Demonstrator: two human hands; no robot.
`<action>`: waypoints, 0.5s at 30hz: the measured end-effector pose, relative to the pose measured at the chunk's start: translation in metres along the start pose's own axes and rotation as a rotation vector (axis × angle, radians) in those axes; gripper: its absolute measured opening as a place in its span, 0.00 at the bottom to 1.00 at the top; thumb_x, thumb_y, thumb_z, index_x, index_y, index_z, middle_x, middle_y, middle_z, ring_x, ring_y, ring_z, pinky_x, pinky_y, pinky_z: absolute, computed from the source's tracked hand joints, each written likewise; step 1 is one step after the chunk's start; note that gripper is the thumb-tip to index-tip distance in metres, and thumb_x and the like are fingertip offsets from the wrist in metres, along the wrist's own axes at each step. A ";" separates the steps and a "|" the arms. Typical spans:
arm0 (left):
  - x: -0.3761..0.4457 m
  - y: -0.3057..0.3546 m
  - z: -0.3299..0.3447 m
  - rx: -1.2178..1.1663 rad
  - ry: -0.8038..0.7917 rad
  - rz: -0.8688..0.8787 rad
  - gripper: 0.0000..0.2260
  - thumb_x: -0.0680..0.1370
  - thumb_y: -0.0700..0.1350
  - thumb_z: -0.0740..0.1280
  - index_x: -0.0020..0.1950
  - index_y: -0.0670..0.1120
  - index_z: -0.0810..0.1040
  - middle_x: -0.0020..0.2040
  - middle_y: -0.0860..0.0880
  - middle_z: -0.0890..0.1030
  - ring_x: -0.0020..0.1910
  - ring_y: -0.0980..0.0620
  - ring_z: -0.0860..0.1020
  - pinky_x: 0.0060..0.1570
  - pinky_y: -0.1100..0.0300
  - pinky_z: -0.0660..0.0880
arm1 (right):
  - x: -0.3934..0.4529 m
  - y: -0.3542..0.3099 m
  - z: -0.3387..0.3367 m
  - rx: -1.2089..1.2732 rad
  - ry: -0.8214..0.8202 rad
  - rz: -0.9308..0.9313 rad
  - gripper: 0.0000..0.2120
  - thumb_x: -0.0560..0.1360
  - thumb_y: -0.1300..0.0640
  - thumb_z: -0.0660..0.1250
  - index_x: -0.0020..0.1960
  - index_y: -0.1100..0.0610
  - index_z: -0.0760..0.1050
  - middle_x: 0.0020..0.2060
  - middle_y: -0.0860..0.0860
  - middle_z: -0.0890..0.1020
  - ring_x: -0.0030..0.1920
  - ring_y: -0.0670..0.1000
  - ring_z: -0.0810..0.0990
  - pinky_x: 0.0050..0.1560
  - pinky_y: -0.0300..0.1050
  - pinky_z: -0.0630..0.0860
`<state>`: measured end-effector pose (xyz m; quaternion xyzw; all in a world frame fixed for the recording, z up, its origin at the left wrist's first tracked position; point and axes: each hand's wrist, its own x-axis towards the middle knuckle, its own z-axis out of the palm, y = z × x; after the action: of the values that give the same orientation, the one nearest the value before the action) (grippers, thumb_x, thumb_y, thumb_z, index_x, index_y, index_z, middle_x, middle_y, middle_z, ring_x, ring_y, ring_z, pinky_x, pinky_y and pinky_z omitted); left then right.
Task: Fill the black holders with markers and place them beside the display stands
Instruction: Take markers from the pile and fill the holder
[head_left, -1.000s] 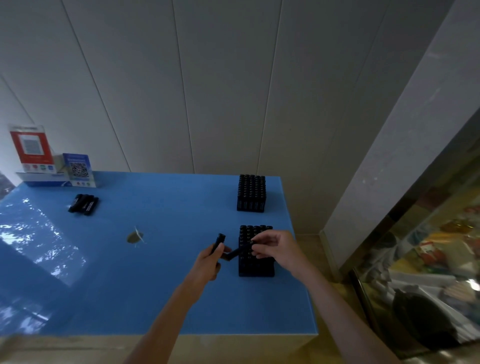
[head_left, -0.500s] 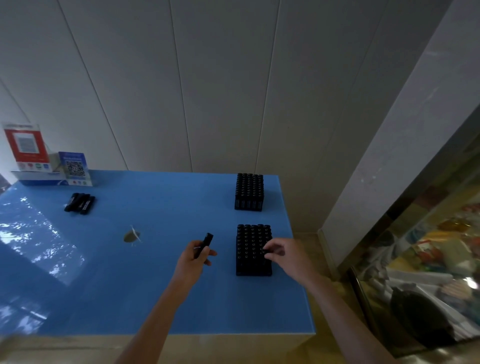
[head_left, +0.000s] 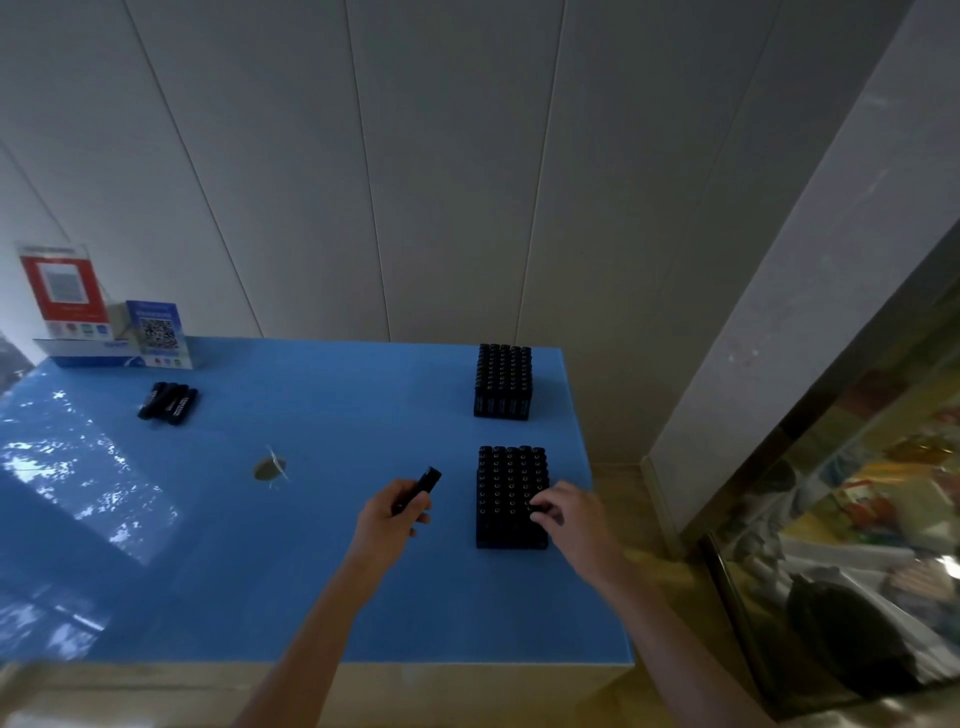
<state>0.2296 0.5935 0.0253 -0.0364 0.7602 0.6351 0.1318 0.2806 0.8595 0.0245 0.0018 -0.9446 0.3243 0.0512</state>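
Observation:
Two black holders packed with markers stand on the blue table: the near holder and the far holder by the wall. My left hand grips one black marker, left of the near holder and clear of it. My right hand rests on the near holder's right side, fingertips curled on the marker tops; whether it pinches one I cannot tell. Several loose markers lie at the far left, in front of two display stands, one red and one blue.
A small round brownish object lies mid-table. The white panelled wall closes the back. The table's right edge runs just past both holders, with a wooden floor and a glass cabinet beyond. The table's front edge is near my forearms.
My left hand drew the marker away from the near holder's left side, leftward. My right hand shifted from the holder's top left to its right side.

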 end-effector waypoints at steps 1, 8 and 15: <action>0.000 -0.001 0.000 0.006 0.000 -0.001 0.05 0.82 0.40 0.65 0.52 0.48 0.79 0.46 0.47 0.84 0.44 0.50 0.82 0.40 0.59 0.76 | 0.000 0.000 0.001 -0.004 0.005 -0.006 0.09 0.73 0.61 0.74 0.53 0.56 0.83 0.44 0.46 0.79 0.41 0.39 0.79 0.46 0.27 0.74; -0.004 0.001 0.001 0.014 -0.010 -0.003 0.05 0.82 0.40 0.65 0.52 0.48 0.79 0.46 0.46 0.84 0.43 0.52 0.82 0.42 0.59 0.77 | -0.002 0.003 0.004 -0.045 0.003 -0.024 0.08 0.74 0.62 0.73 0.52 0.57 0.83 0.43 0.46 0.79 0.41 0.42 0.79 0.47 0.33 0.77; -0.003 0.002 0.006 -0.035 -0.061 -0.009 0.06 0.81 0.37 0.65 0.55 0.45 0.78 0.50 0.42 0.83 0.47 0.48 0.85 0.44 0.59 0.80 | -0.003 0.004 0.005 -0.076 0.000 -0.034 0.07 0.75 0.63 0.72 0.53 0.57 0.83 0.43 0.48 0.81 0.41 0.42 0.77 0.45 0.31 0.74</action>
<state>0.2326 0.5996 0.0273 -0.0227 0.7444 0.6486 0.1570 0.2826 0.8597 0.0179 0.0159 -0.9561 0.2871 0.0569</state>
